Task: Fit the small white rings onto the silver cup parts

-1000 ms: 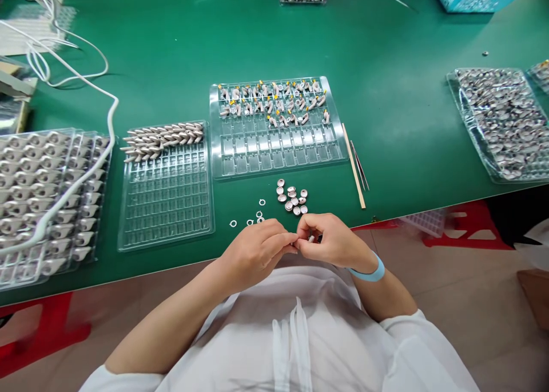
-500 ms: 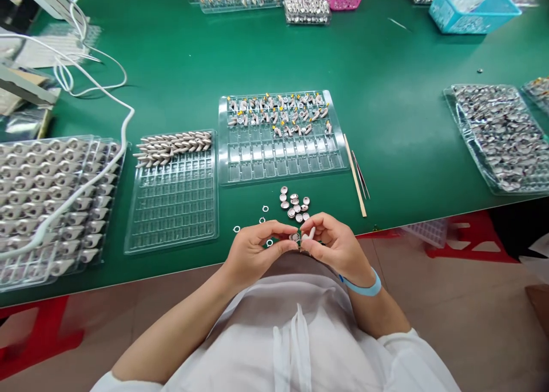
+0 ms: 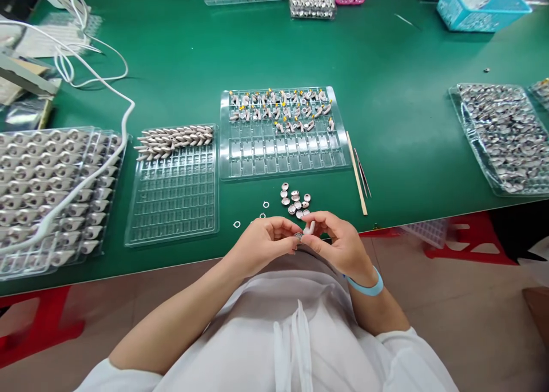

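Note:
Close together at the table's front edge, both hands pinch small parts. My left hand (image 3: 262, 244) is closed on a small round metal cap (image 3: 298, 236), partly hidden by the fingertips. My right hand (image 3: 337, 244) is closed on a small pale curved earbud-shaped piece (image 3: 309, 228), which sits right beside the cap; whether the two touch I cannot tell. Just beyond the fingers lie several loose round metal caps (image 3: 285, 194) in a cluster. A few thin white rings (image 3: 237, 224) are spread to the left, some partly behind my left hand.
A clear tray (image 3: 283, 171) partly filled with small yellow-tipped parts lies ahead. Left of it are a tray of pale stems (image 3: 171, 209) and stacked trays (image 3: 51, 197) crossed by a white cable (image 3: 127, 120). A wooden stick (image 3: 357, 174) and tweezers (image 3: 362, 174) lie on the right.
The small cap and the curved piece are now closer together. My left hand has shifted slightly right, and the view has moved a little.

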Action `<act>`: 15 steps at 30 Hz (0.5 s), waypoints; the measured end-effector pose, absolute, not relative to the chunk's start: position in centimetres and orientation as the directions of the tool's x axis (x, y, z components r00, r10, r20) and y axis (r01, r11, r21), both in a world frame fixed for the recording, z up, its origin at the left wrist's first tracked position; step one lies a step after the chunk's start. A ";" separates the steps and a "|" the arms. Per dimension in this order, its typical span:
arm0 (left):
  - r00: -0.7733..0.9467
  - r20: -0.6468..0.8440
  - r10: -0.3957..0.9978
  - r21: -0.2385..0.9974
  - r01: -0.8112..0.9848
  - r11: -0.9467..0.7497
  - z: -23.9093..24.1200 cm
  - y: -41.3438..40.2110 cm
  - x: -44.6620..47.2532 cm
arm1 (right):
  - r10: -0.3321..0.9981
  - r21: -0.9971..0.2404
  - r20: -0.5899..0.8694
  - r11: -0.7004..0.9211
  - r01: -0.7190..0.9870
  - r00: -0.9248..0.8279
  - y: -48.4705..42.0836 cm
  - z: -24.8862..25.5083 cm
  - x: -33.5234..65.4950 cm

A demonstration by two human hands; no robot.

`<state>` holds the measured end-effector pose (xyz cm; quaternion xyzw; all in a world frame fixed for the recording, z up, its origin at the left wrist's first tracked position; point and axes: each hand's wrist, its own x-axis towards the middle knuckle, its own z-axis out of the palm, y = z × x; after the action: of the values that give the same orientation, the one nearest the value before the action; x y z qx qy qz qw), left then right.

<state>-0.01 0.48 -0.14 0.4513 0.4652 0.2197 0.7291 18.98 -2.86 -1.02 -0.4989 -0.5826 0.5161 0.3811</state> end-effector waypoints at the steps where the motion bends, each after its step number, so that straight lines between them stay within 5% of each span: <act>1: 0.473 -0.486 0.735 0.860 0.108 0.499 -0.1 0.5 0.0 | 0.974 -0.981 -0.081 -0.041 0.190 -0.211 -2.8 -1.1 19.0; 15: 0.375 -0.544 0.751 0.835 0.151 0.529 0.2 0.5 0.7 | 0.959 -0.980 -0.177 -0.151 0.127 -0.222 -2.7 -1.5 19.2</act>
<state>0.75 0.45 0.25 0.4360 0.5170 0.2125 0.7053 19.20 -2.73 -1.50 -0.5043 -0.5384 0.5669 0.3666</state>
